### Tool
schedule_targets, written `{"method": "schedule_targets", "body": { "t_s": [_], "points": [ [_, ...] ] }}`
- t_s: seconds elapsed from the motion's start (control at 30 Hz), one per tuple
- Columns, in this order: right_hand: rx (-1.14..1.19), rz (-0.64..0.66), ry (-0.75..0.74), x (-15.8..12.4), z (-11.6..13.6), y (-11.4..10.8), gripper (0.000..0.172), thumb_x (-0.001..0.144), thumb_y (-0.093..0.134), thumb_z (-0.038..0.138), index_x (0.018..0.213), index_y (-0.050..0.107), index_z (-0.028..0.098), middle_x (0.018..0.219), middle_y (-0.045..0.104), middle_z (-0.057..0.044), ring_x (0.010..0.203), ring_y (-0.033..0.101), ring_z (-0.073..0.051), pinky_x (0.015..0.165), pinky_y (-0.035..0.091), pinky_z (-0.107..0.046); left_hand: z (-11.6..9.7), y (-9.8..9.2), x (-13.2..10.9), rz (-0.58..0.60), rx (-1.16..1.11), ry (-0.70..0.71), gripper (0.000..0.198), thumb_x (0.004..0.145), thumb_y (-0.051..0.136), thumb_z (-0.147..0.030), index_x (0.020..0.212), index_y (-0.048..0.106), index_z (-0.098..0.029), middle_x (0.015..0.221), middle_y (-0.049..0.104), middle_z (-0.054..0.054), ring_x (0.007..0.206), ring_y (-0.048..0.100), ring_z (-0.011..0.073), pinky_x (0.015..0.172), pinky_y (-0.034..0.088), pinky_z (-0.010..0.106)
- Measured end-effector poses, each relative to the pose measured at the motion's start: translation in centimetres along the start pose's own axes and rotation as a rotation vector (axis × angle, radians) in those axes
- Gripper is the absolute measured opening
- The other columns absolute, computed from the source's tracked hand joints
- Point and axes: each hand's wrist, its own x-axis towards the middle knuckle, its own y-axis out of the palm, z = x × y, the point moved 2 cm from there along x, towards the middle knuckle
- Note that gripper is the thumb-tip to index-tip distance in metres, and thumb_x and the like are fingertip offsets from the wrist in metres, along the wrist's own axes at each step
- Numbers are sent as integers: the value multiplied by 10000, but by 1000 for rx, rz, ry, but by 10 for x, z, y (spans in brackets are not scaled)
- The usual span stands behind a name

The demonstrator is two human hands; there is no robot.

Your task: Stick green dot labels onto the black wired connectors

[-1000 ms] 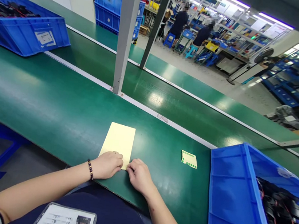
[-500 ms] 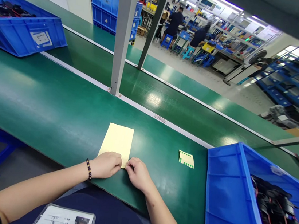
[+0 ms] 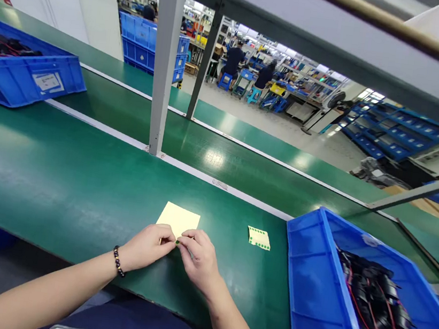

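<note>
Green dot: now it is shown, right at the fingertips, where none could be made out half a second ago; attention, it is judged, has been shifted from steadying the sheet to fine handling of this small piece.
Left hand: raised from its spread across the sheet, thumb and forefinger drawn into a tight pinch at the dot.
Right hand: brought in from the near corner, its pinch closed at the same dot; whether sheet edge is caught too cannot be told.
Yellow sheet: laid on the green bench, its near part covered by the fingers.
Sheet's heading: far edge turned away from the body, slanted slightly downward to the right.
Long axis: pointed away from the body earlier; hard to be read now, the near end being hidden.
Dotted strip: left untouched, between right hand and blue bin.
</note>
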Motion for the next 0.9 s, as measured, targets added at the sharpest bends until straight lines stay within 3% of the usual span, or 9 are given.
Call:
{"method": "schedule_targets", "body": {
  "t_s": [0.27, 0.37, 0.67, 0.8, 0.9],
  "points": [
    [84, -130, 12, -4, 23, -21, 154, 821, 457, 161, 863, 601, 193, 823, 587, -55, 777, 553, -142, 688, 460, -265, -36, -3, -11, -80, 118, 194, 233, 828, 426, -219, 708, 622, -185, 709, 576, 0, 692, 511, 115, 634, 375, 211],
    [-16, -181, 1, -12, 35, -28, 154, 827, 457, 177, 857, 606, 198, 828, 611, -49, 776, 561, -139, 693, 451, -264, -49, -2, -19, -80, 173, 217, 253, 840, 417, -263, 698, 613, -187, 696, 581, -1, 669, 512, 119, 622, 380, 212],
    [-405, -277, -63, -33, 65, -46, 212, 866, 387, 242, 888, 593, 200, 958, 650, -25, 902, 571, -118, 743, 423, -259, -79, -7, -30, 17, 138, 112, 354, 740, 473, -526, 773, 636, -214, 774, 663, -17, 724, 594, 171, 622, 448, 209],
    [-438, -411, -73, -41, 73, -57, 184, 818, 424, 240, 814, 596, 177, 1031, 618, -49, 933, 555, -126, 776, 434, -255, -96, -7, -29, 48, 196, 36, 414, 690, 466, -584, 792, 648, -226, 757, 676, -25, 714, 612, 196, 588, 464, 224],
    [-410, -530, -103, -54, 79, -72, 154, 792, 453, 233, 784, 590, 163, 1046, 600, -74, 974, 539, -129, 831, 440, -251, -100, -7, -15, 1, 237, -22, 397, 675, 493, -559, 814, 657, -225, 782, 688, -14, 745, 622, 213, 587, 477, 235]
  ]
}}
